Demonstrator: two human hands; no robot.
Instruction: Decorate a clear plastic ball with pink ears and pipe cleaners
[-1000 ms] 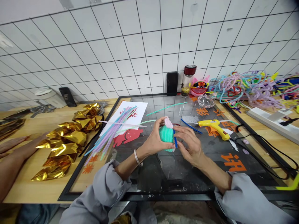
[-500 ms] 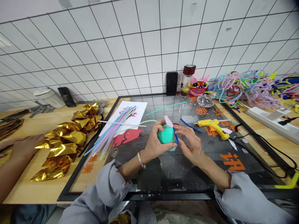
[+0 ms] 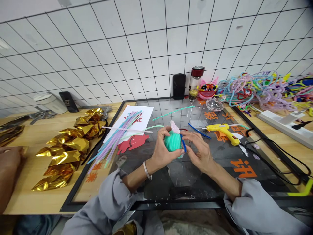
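Note:
My left hand (image 3: 161, 148) is closed around a turquoise ball of coiled pipe cleaner (image 3: 172, 142), thumb below and fingers at its far side. A pale pink looped piece (image 3: 174, 127) sticks up from the ball's top. At the ball's right side, my right hand (image 3: 199, 148) pinches a short blue pipe cleaner (image 3: 183, 145) lying against it. Whether the blue piece is fixed to the ball cannot be made out. Beyond the right hand, another blue pipe cleaner (image 3: 199, 131) lies on the glass panel (image 3: 151, 169). A yellow glue gun (image 3: 223, 130) rests to the right.
Pastel pipe cleaners (image 3: 114, 138) lie across white paper (image 3: 146, 114) and a red paper cutout (image 3: 134, 143). Gold foil (image 3: 68, 147) is at left, near another person's hand (image 3: 9, 166). At the back stand a phone (image 3: 179, 86) and a bottle (image 3: 195, 83); a power strip (image 3: 286, 129) is right.
The other person's hand at the left has drawn back toward the left edge, away from the gold foil. My hands and the ball stay almost in place, with a very slight shift left.

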